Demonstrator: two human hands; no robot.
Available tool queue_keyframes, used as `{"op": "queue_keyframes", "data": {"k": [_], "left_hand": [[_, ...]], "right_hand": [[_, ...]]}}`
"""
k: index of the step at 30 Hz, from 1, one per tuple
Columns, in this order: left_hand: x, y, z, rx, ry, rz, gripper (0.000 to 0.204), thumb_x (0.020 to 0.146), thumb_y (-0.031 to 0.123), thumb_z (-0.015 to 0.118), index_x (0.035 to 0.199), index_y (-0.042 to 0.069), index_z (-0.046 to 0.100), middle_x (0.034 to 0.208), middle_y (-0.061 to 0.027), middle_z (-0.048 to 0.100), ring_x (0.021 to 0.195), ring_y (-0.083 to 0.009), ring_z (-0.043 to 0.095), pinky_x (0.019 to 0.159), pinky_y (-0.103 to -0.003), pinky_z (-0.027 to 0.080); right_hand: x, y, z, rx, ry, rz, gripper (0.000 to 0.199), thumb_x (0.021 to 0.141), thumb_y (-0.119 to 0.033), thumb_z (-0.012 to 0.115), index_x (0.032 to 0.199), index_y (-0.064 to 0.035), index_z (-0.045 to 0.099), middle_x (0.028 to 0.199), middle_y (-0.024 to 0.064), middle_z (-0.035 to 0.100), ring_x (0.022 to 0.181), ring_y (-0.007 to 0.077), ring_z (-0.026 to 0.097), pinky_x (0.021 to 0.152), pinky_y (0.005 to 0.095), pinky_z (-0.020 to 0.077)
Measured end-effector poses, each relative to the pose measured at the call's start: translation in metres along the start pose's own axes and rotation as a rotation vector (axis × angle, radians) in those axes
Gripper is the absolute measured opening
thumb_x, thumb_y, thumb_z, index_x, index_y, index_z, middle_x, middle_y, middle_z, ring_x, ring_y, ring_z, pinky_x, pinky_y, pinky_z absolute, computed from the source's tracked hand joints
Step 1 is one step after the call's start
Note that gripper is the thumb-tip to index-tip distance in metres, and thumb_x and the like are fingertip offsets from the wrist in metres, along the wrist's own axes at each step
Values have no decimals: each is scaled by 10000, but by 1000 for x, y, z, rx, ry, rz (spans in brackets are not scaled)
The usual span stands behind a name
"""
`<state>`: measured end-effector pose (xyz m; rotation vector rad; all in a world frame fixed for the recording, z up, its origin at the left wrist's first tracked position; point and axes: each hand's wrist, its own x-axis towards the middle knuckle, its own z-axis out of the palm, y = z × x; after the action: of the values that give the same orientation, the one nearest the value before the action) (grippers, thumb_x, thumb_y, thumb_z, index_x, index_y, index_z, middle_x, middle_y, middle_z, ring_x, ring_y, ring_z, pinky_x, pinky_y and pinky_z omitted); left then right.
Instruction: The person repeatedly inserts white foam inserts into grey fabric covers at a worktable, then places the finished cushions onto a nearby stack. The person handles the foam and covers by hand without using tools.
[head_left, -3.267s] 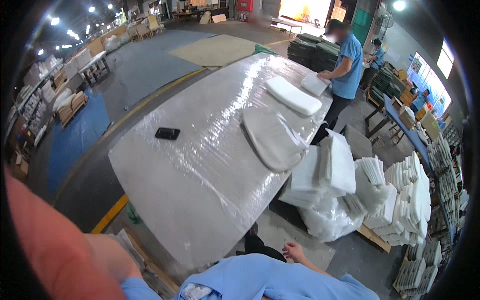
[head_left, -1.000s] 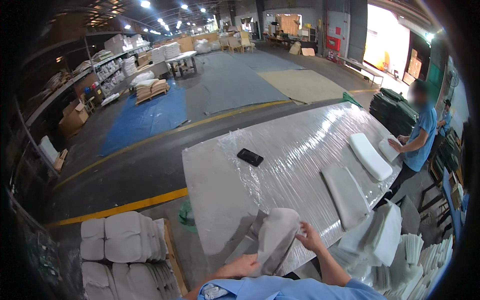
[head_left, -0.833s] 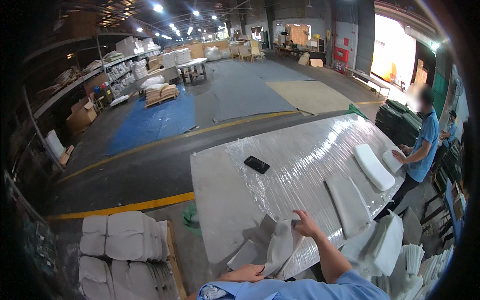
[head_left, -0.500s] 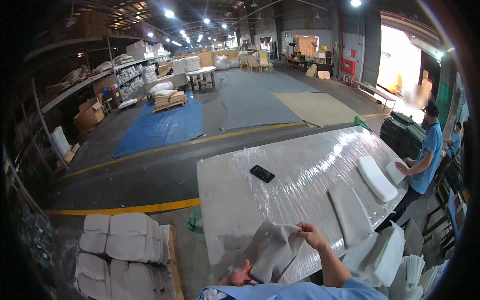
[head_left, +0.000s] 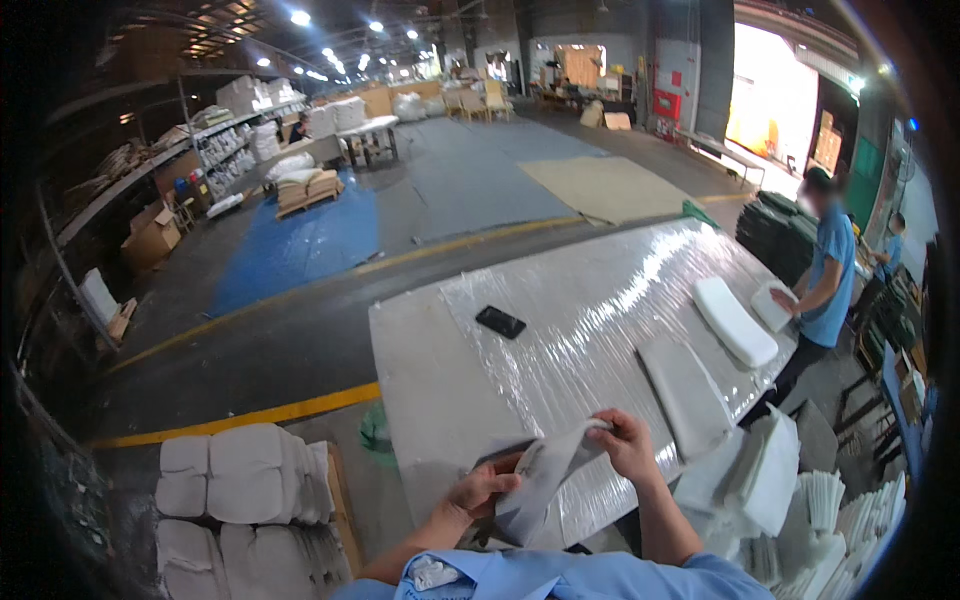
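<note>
A grey fabric cover (head_left: 545, 470) is held up over the near edge of the plastic-covered table (head_left: 430, 370), bent and partly twisted between my hands. My left hand (head_left: 486, 486) grips its left side with the thumb on top. At its upper right corner, my right hand (head_left: 622, 440) pinches the fabric. To the right lies a flat grey cushion-shaped piece (head_left: 684, 395), apart from my hands. Beyond it is a long white pad (head_left: 735, 322). A black phone (head_left: 500, 322) rests farther back on the plastic sheet.
Stacked grey cushions (head_left: 250, 475) stand on a pallet at the lower left. White foam pieces (head_left: 770, 480) are piled at the lower right. A co-worker in a blue shirt (head_left: 828, 280) handles a small white pad (head_left: 772, 306) at the table's right side.
My left hand has risen and now grips the cover's left side. The cover is lifted and turned more on edge, and my right hand has come slightly nearer. The whole view has shifted.
</note>
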<state>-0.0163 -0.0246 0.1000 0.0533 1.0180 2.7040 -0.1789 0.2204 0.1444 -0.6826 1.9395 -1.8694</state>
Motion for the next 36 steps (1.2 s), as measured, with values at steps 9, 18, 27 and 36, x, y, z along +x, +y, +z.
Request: {"op": "queue_keyframes", "data": {"k": [9,18,27,36], "left_hand": [[-10,-13,20,-57,132,123,417,945,171,699,1313,-20,656,1149,-87,735,1023,-196,704,949,-334,550],[-8,-3,24,-297,188,60,473,894,230,728,1284,-27,654,1197,-146,728,1054,-263,717,974,-390,576],[-1,-25,14,-316,201,51,330,992,240,672,1267,58,677,1149,-58,725,1064,-192,687,960,-347,553],[-22,-35,35,-253,49,-41,435,935,281,761,1276,25,680,1217,-66,724,1129,-190,659,1022,-328,488]], "right_hand": [[-2,15,7,20,-24,-72,237,991,-144,738,1177,-13,671,989,11,695,922,105,648,829,285,529],[-7,33,17,255,53,12,157,992,-180,742,1033,-48,668,940,2,698,877,105,633,822,302,516],[-11,54,13,254,83,60,156,991,-191,745,1008,-54,671,921,-2,696,866,103,625,815,296,506],[-8,68,14,327,43,41,128,984,-132,742,1039,-35,679,901,14,706,820,108,640,775,301,525]]}}
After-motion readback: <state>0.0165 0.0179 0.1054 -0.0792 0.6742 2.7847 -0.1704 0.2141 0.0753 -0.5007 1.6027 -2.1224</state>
